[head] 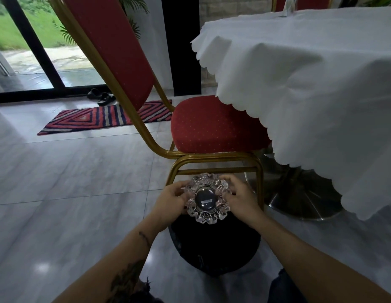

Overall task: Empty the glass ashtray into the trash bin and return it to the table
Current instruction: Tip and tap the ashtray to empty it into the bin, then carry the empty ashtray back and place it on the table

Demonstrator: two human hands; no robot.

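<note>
A cut-glass ashtray (206,199) with a scalloped rim is held low in the middle of the head view, its round base turned toward me. My left hand (170,202) grips its left edge and my right hand (241,199) grips its right edge. Directly beneath it stands a black trash bin (214,248) lined with a dark bag; its inside is too dark to see. The table (310,68), covered with a white scalloped cloth, rises at the upper right.
A red chair with a gold frame (212,125) stands just behind the bin, tucked under the tablecloth. The table's metal pedestal base (299,200) sits to the right. A striped rug (103,119) and black sandals (101,97) lie by the glass door.
</note>
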